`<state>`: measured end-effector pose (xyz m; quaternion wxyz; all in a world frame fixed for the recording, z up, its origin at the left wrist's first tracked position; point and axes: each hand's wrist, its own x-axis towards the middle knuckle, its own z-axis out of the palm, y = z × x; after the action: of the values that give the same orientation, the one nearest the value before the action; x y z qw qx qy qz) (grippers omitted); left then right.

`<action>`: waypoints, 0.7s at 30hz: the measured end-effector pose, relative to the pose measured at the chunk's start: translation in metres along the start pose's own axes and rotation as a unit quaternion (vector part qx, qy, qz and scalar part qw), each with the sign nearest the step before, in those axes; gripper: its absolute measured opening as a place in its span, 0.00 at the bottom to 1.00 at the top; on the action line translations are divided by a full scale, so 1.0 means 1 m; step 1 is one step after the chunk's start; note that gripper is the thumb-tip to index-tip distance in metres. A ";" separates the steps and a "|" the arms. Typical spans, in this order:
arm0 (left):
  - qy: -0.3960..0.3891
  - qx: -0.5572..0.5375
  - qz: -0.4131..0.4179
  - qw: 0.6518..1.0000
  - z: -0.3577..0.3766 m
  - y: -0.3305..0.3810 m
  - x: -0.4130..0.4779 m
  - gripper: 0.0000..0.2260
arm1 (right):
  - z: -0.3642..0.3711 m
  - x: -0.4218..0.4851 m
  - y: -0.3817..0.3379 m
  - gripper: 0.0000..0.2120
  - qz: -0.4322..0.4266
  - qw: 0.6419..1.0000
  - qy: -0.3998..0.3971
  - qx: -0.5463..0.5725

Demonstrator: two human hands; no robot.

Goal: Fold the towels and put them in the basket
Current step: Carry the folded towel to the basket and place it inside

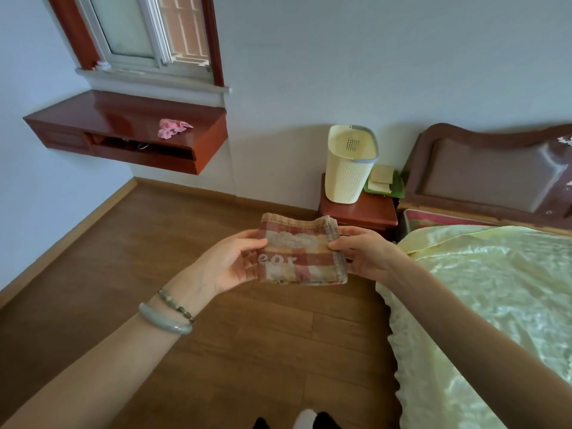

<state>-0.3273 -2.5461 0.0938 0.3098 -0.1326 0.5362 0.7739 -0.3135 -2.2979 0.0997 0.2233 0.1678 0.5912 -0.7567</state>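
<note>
A small red-and-cream checked towel [301,250], folded into a thick square, hangs in the air above the wooden floor between my two hands. My left hand [236,263] pinches its left edge with thumb on top. My right hand [359,252] pinches its right edge the same way. A tall cream perforated basket [348,168] with a grey rim stands tilted on a red-brown nightstand [359,212] beyond the towel, beside the bed. I cannot see what lies at its bottom.
A bed with a pale yellow satin cover [495,298] fills the right side, its dark headboard [489,171] against the wall. A wall-mounted red-brown shelf [123,125] under the window carries a pink cloth [173,128]. Folded cream items on green [383,181] sit behind the basket.
</note>
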 end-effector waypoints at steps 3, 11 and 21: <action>-0.009 0.000 -0.014 1.000 0.002 0.029 0.044 0.14 | -0.007 0.036 -0.025 0.15 -0.004 1.000 0.017 0.012; -0.010 0.017 -0.005 1.000 0.012 0.102 0.181 0.13 | -0.045 0.157 -0.102 0.18 -0.006 0.999 0.030 0.018; -0.015 0.015 0.000 1.000 0.039 0.207 0.348 0.13 | -0.102 0.309 -0.220 0.20 -0.012 0.999 0.031 0.020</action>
<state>-0.7200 -2.4417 0.0765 0.3197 -0.1164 0.5432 0.7676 -0.6932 -2.1980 0.0951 0.1921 0.1885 0.5847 -0.7653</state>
